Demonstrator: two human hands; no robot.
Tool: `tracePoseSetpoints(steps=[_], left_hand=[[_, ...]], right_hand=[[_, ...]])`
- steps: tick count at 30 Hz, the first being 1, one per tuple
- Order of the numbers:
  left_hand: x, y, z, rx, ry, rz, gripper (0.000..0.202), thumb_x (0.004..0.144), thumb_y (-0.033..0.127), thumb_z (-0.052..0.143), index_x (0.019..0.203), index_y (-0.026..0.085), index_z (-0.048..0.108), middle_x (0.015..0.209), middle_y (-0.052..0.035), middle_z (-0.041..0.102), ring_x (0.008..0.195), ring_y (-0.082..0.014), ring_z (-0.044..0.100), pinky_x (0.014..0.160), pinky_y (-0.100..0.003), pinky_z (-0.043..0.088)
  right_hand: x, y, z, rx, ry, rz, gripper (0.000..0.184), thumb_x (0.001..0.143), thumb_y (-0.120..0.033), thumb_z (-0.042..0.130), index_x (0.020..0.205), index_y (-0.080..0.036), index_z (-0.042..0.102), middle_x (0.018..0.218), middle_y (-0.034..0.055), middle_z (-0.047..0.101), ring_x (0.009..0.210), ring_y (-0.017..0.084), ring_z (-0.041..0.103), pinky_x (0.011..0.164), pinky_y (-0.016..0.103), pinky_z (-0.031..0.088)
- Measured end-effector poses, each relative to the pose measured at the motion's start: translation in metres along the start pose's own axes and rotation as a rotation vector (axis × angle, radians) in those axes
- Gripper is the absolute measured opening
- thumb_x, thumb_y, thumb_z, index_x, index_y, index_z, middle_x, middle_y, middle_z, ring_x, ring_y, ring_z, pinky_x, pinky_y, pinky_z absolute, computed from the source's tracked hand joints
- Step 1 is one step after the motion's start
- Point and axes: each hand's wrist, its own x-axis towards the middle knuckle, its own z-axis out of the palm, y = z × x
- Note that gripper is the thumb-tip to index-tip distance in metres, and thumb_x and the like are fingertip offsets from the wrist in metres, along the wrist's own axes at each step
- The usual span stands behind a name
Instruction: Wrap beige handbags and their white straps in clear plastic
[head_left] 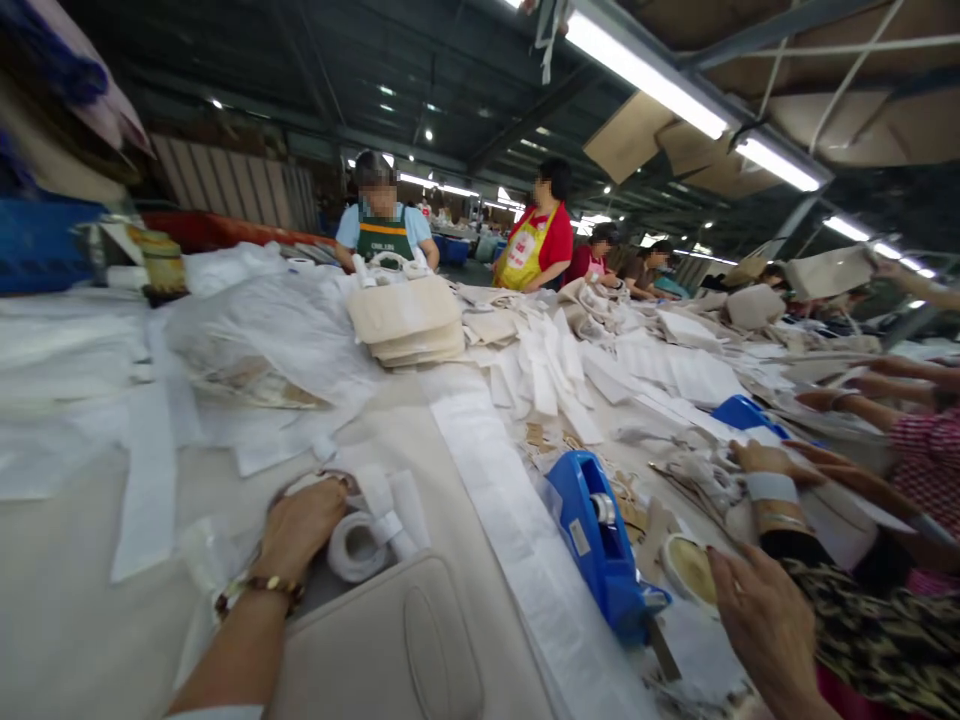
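My left hand (307, 520) curls beside the white roll (342, 550); whether clamped, I cannot tell.
A light touch should keep the beige bag (367, 650) unmarked.

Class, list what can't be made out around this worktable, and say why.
All in the head view:
Left hand: its fingertips, hidden by the back of the hand.
Right hand: whether it touches the pale round roll; blur hides the contact.
Beige panel: its near edge, cut off by the bottom edge.
Label on the blue tape dispenser: its print, too small.
Plastic bag: its contents, veiled by crinkled film.
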Motion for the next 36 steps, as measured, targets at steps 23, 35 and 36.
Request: tracePoseSetpoints(steps=[23, 35, 36], left_hand=[[0.008, -0.008, 0.008, -0.038, -0.013, 0.009, 0.023, 0.093, 0.014, 0.040, 0.095, 0.012, 0.063, 0.102, -0.0086, 0.067, 0.099, -0.0190, 0.062, 0.087, -0.037, 0.047], [-0.001, -0.029, -0.019, -0.199, 0.049, 0.135, 0.030, 0.080, 0.009, 0.036, 0.082, 0.016, 0.065, 0.098, -0.0096, 0.068, 0.099, -0.0215, 0.060, 0.092, -0.035, 0.044], [-0.006, -0.033, -0.023, -0.278, 0.075, 0.145, 0.030, 0.081, 0.013, 0.035, 0.083, 0.016, 0.065, 0.098, -0.0094, 0.067, 0.098, -0.0215, 0.059, 0.092, -0.034, 0.044]], right_hand=[[-0.037, -0.220, 0.075, 0.196, -0.438, -0.872, 0.047, 0.081, -0.011, 0.048, 0.125, -0.025, 0.054, 0.139, 0.0098, 0.046, 0.134, 0.034, 0.031, 0.104, 0.065, 0.023], [-0.091, -0.214, 0.119, 0.318, -0.388, -0.917, 0.047, 0.083, -0.018, 0.052, 0.129, -0.028, 0.051, 0.141, 0.0058, 0.044, 0.133, 0.031, 0.033, 0.113, 0.057, 0.008], [-0.097, -0.216, 0.121, 0.333, -0.375, -0.917, 0.044, 0.083, -0.017, 0.051, 0.125, -0.028, 0.055, 0.140, 0.0048, 0.047, 0.132, 0.030, 0.036, 0.113, 0.055, 0.009]])
